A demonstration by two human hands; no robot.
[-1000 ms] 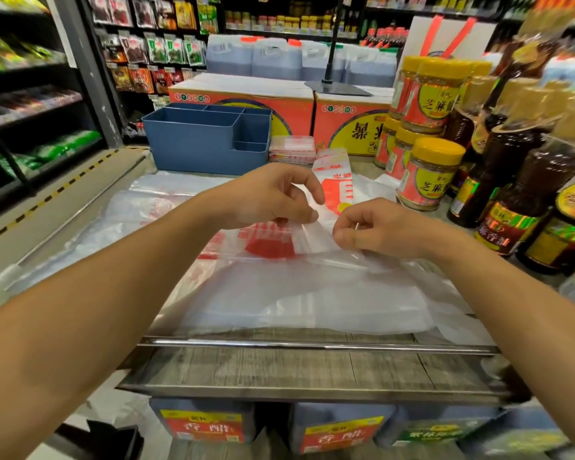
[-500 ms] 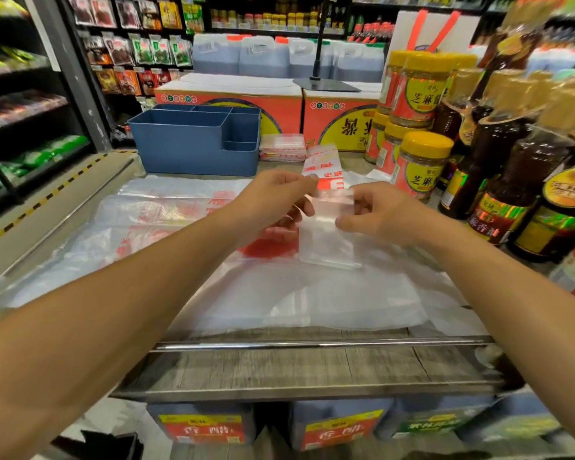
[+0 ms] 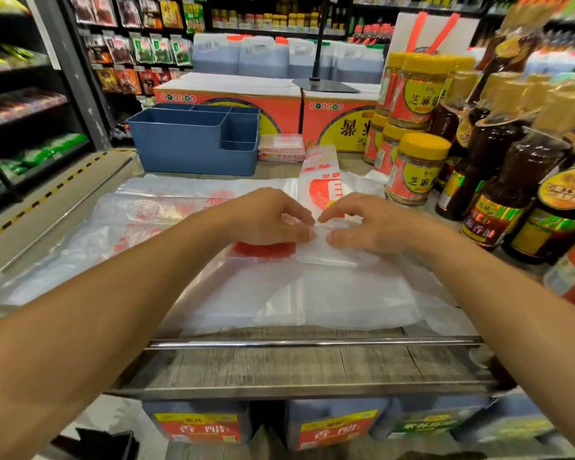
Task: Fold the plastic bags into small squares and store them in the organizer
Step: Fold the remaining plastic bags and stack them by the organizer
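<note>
Mid-task: both hands, left hand (image 3: 273, 217) and right hand (image 3: 369, 224), fingers curled, press a part-folded bag (image 3: 326, 252) mid-counter; folded squares (image 3: 281, 147) sit beside the blue organizer (image 3: 193, 144) at the far edge, loose bags (image 3: 166, 210) remain unfolded.

The yellow-lidded jars (image 3: 415, 171) on the right carried yellow labels reading 芝麻, with a third character cut off at the edge. A dark sauce bottle (image 3: 488, 207) beside them showed 香油 on its red label, preceded by a character that was probably 麻. The red cartons (image 3: 339, 124) behind the counter bore large characters printed upside down to this view; they could not be made out with confidence. Below the shelf edge, two jugs (image 3: 201, 426) had red labels reading 香醋. Red print on the folded plastic bag (image 3: 319, 180) was too distorted to read.
</note>
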